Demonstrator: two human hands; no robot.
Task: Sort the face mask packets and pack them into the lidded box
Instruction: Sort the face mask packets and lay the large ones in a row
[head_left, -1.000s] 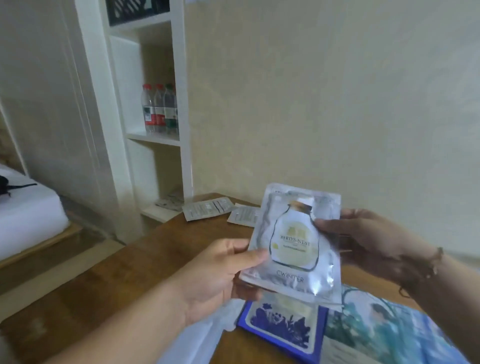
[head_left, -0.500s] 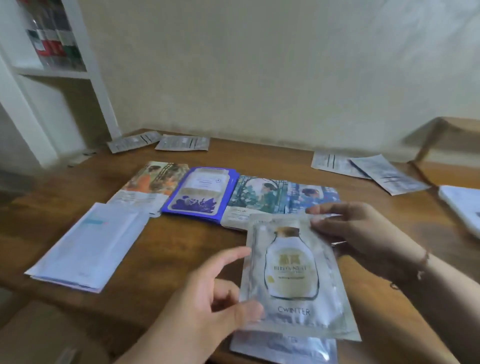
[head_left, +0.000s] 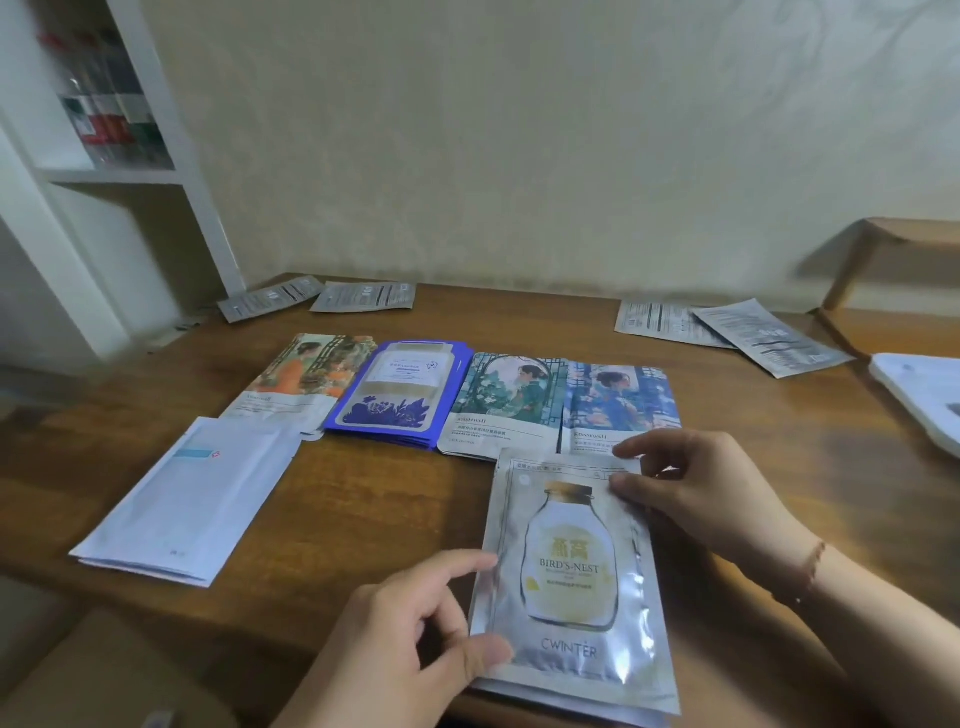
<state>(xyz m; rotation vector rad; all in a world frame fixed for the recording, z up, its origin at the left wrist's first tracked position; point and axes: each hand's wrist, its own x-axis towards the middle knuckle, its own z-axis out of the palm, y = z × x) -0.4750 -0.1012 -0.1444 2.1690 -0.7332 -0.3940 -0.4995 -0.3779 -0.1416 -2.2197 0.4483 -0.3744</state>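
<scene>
A silver bird's-nest mask packet (head_left: 571, 577) with a bottle picture lies on a small stack of the same kind at the table's front edge. My left hand (head_left: 410, 639) pinches its lower left edge between thumb and fingers. My right hand (head_left: 701, 499) pinches its upper right corner. Behind it, sorted piles lie in a row: an orange-picture packet (head_left: 301, 374), a blue stack (head_left: 400, 395), a green-picture packet (head_left: 504, 400) and a blue-picture packet (head_left: 621, 400). A pale blue stack (head_left: 192, 499) lies at the left. The lidded box cannot be made out.
Grey packets lie face down at the back left (head_left: 317, 296) and back right (head_left: 727, 327) of the wooden table (head_left: 363, 509). A white object (head_left: 924, 395) sits at the right edge. A white shelf unit (head_left: 104, 171) with bottles stands left, the wall close behind.
The bird's-nest packet came down from mid-air onto the stack at the table's front edge. The view swung right and down, bringing the sorted piles into sight.
</scene>
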